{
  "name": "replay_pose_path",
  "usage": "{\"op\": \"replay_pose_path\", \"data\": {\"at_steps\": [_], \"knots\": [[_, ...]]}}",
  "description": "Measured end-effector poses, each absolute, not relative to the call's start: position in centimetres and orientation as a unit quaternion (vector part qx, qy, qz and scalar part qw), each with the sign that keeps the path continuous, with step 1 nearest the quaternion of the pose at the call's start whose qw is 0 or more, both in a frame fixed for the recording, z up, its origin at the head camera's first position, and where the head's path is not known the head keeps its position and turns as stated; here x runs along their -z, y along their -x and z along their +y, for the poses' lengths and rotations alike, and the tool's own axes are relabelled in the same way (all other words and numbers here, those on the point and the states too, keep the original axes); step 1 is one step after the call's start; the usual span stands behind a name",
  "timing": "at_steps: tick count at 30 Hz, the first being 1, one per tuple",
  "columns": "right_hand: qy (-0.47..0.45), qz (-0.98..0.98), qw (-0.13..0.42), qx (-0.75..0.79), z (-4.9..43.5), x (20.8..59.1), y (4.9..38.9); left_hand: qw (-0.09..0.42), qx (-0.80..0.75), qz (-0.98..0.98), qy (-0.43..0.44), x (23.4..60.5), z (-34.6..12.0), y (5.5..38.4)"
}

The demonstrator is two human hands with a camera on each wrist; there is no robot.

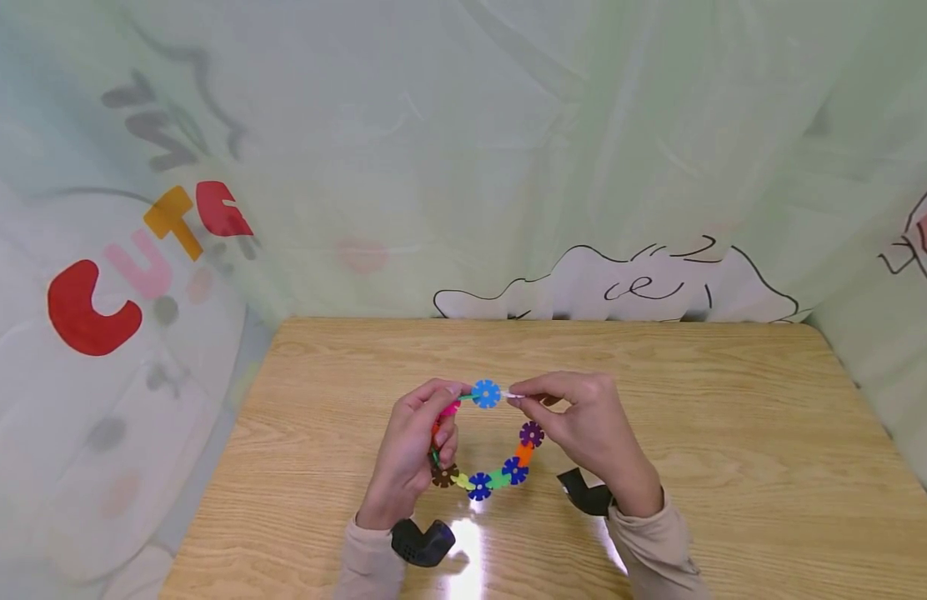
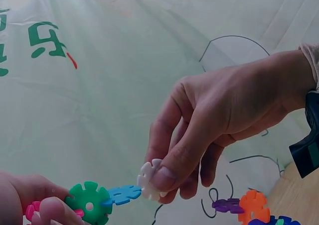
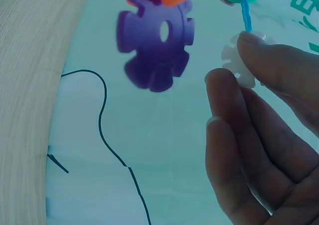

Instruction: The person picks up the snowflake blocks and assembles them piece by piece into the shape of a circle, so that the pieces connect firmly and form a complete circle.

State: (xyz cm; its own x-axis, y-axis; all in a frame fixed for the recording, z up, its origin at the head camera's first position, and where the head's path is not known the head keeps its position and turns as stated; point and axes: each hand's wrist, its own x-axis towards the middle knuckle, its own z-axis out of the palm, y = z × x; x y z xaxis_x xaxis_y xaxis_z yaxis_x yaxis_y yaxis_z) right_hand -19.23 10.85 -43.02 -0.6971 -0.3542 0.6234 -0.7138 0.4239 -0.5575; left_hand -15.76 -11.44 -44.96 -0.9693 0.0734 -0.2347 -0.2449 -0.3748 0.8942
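Observation:
My left hand (image 1: 413, 437) grips one side of a curved chain of notched plastic discs, near a green disc (image 2: 89, 204) and a pink disc (image 2: 34, 211). Joined to the green one is a light blue disc (image 1: 486, 393), which spans toward the right. Between thumb and forefinger, my right hand (image 1: 594, 417) pinches a white disc (image 2: 148, 180) at the light blue disc's edge; how far their slots mesh cannot be told. A purple disc (image 3: 157, 43) ends the chain's other side, below the right hand and apart from the white disc.
Dark blue (image 1: 480, 487), green, orange and brown discs form the chain's lower curve over the wooden table (image 1: 734, 467). A printed cloth (image 1: 403, 167) hangs behind the table and at its sides. Black wrist devices (image 1: 423, 543) sit on both wrists.

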Motion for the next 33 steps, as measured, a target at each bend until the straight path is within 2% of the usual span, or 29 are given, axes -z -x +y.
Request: {"op": "replay_pose_path", "data": {"at_steps": [7,15,21,33], "knots": [[-0.342,-0.815,0.214,-0.416,11.0,43.1,19.4,0.118,-0.818,0.559,0.074,44.8,-11.6,15.8],[-0.348,-0.821,0.183,-0.414,11.0,43.0,19.3,0.134,-0.827,0.541,0.072,44.8,-11.8,15.8],[-0.312,-0.832,0.183,-0.422,11.1,43.1,19.2,0.115,-0.844,0.518,0.074,44.9,-11.7,15.7],[-0.322,-0.818,0.226,-0.42,9.7,43.2,18.8,0.082,-0.869,0.482,0.08,44.9,-10.7,15.7]]}}
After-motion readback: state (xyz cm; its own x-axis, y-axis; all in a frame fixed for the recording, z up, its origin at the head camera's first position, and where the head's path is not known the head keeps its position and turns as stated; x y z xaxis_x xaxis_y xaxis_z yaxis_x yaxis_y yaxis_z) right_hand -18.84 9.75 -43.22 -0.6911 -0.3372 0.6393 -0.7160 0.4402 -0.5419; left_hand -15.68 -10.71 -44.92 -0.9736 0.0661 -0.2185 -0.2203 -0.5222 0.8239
